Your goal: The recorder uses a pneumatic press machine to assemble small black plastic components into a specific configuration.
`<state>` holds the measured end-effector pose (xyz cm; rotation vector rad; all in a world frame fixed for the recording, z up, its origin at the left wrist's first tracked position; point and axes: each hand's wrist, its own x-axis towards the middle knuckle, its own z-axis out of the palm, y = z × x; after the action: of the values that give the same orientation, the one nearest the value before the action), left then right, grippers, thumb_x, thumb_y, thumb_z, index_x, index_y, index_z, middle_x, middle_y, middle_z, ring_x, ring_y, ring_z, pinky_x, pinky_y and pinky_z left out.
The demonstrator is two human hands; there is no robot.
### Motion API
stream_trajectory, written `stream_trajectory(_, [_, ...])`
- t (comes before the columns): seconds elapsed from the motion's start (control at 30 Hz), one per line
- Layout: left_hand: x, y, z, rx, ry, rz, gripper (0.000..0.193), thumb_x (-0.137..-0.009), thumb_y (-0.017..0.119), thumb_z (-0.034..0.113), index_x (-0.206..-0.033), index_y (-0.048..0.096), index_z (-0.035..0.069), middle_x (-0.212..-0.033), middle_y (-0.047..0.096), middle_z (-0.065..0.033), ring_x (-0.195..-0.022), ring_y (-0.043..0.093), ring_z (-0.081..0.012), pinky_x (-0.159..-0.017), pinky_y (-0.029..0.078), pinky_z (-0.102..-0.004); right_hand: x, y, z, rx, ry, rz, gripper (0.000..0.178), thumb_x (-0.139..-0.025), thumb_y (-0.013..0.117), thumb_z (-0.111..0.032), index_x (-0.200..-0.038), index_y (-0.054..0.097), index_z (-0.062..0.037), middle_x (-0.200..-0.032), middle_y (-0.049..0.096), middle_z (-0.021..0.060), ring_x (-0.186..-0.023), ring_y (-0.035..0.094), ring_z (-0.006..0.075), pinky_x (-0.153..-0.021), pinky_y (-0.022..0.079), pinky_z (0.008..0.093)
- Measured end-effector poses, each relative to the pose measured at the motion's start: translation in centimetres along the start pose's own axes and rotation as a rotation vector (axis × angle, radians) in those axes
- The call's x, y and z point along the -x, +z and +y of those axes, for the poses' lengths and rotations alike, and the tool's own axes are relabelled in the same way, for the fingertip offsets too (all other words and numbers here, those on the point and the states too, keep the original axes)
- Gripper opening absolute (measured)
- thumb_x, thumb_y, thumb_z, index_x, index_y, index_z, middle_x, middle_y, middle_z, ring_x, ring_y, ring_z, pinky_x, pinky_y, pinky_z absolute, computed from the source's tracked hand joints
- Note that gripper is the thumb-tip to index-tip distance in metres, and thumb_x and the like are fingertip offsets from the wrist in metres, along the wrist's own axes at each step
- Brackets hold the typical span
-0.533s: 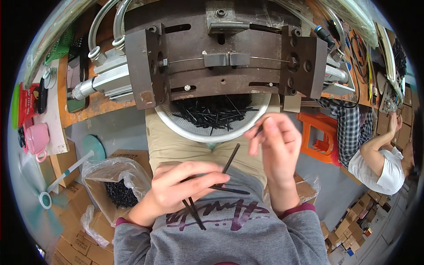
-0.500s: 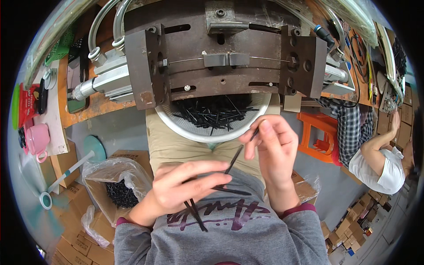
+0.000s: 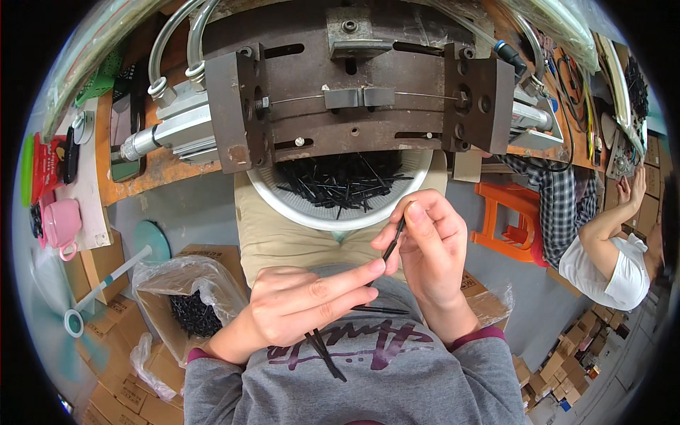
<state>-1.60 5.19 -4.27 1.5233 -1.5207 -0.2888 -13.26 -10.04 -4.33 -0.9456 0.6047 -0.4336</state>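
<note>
My left hand [image 3: 297, 301] is closed around several thin black rods [image 3: 327, 358], whose ends poke out below the palm and toward the right. Between the thumb and fingers of my right hand [image 3: 433, 248], a single thin black rod [image 3: 394, 241] is pinched at a slant. Its lower end meets the fingertips of my left hand. A white mesh basket [image 3: 290, 212] with a heap of similar black rods [image 3: 340, 180] rests between my legs, just beyond my hands and partly under the metal fixture [image 3: 354, 127].
Two small metal blocks [image 3: 358, 97] sit mid-fixture on a thin wire. Silver air cylinders [image 3: 173, 138] flank it. At left stand a pink cup [image 3: 62, 223], a fan [image 3: 151, 241] and a plastic-lined box [image 3: 191, 312] of black pieces. An orange stool [image 3: 506, 219] and a co-worker [image 3: 609, 262] are at right.
My right hand has lowered slightly and moved left, its rod now more upright. My left fingers have shifted right and come nearer to it; the rods below have swung slightly right.
</note>
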Motion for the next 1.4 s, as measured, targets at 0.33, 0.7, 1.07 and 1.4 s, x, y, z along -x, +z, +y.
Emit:
stream_trajectory(0.33, [0.1,-0.2,0.0,0.005,0.005,0.028,0.026,-0.065,0.079,0.013,-0.090,0.074,0.008,-0.108,0.070,-0.0093,-0.050,0.057,-0.0080,-0.043,0.043,-0.0204,0.5,-0.1,-0.3,0.032,-0.049,-0.093,0.021,-0.099,0.050,-0.017,-0.097,0.055,0.0038,-0.079,0.066,0.0188,-0.056,0.063,0.0159,-0.051,0.053,0.0257])
stream_trajectory(0.7, [-0.1,-0.1,0.0,0.042,0.008,0.049,0.023,-0.067,0.077,0.013,-0.088,0.074,0.006,-0.107,0.070,-0.0113,-0.049,0.057,-0.0093,-0.043,0.044,-0.0212,0.7,-0.4,0.0,-0.020,-0.055,-0.127,0.017,-0.098,0.052,-0.012,-0.100,0.056,0.0039,-0.084,0.067,0.0192,-0.060,0.064,0.0156,-0.055,0.054,0.0272])
stream_trajectory(1.07, [-0.6,-0.9,0.1,0.009,-0.024,-0.002,0.025,-0.070,0.075,0.013,-0.092,0.073,0.002,-0.109,0.069,-0.0151,-0.062,0.066,-0.0151,-0.052,0.051,-0.0236,0.6,-0.3,-0.5,0.073,0.034,-0.188,0.014,-0.094,0.056,-0.008,-0.096,0.058,0.0056,-0.086,0.067,0.0186,-0.059,0.061,0.0148,-0.053,0.051,0.0248])
stream_trajectory(1.4, [-5.7,-0.4,-1.7,-0.381,-0.074,0.208,0.029,-0.061,0.072,0.001,-0.089,0.069,-0.005,-0.114,0.066,-0.0196,-0.068,0.068,-0.0199,-0.055,0.052,-0.0264,0.1,-2.4,-0.4,0.155,-0.071,0.010,0.012,-0.094,0.059,-0.011,-0.094,0.061,0.0008,-0.083,0.068,0.0108,-0.062,0.056,0.0086,-0.057,0.044,0.0214])
